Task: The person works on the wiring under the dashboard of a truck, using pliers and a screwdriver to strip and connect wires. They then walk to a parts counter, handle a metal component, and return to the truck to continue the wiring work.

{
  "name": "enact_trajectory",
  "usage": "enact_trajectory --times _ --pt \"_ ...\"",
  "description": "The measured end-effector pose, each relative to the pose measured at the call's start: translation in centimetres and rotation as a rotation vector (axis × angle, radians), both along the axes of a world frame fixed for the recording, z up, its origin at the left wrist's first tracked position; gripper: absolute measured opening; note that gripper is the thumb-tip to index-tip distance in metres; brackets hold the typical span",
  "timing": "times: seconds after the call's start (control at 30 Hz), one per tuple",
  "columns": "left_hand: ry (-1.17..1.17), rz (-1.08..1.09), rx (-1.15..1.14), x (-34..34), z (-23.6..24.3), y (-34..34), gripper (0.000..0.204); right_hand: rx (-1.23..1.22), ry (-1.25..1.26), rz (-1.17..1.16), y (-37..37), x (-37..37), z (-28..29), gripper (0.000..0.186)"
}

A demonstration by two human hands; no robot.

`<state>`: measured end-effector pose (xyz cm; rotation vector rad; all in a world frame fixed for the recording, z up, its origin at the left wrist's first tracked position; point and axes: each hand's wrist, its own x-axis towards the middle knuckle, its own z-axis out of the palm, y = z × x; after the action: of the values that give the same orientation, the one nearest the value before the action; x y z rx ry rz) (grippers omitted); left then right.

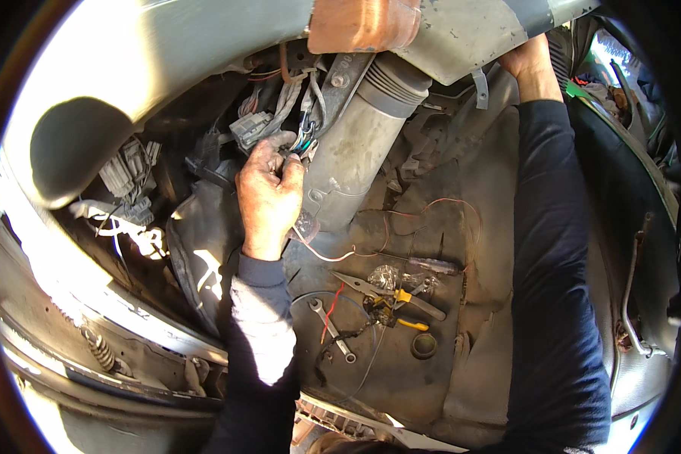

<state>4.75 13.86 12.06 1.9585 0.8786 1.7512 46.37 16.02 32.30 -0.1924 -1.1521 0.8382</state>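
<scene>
My left hand (271,189) is closed, its thumb and fingers pinching a bundle of thin wires (304,138) beside the grey steering column cover (348,144). Just above the fingers, a grey connector (251,129) hangs from wrapped cables. Far to the right, my right hand (528,64) reaches up behind the edge of a worn grey panel (469,38); its fingers are hidden there. A thin pinkish wire (329,259) runs from below my left hand across the floor.
On the floor mat (401,378) lie pliers (390,295) with yellow-grey handles, a combination wrench (333,331), a screwdriver (431,265), a tape roll (424,346) and a red wire piece (331,312). More connectors (129,170) hang at left. A bent metal rod (629,295) stands at right.
</scene>
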Motion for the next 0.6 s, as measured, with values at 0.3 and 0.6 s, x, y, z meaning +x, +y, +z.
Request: enact_trajectory --times 0.3,0.6 --pt "-0.319 0.383 0.326 -3.5 0.7 0.5 0.017 -0.859 -0.244 -0.759 -2.0 -4.9 -7.9 0.048" --pt "-0.326 0.552 0.358 -2.9 0.9 0.0 0.030 -0.299 -2.091 -1.020 -14.6 -10.2 -13.7 0.037"
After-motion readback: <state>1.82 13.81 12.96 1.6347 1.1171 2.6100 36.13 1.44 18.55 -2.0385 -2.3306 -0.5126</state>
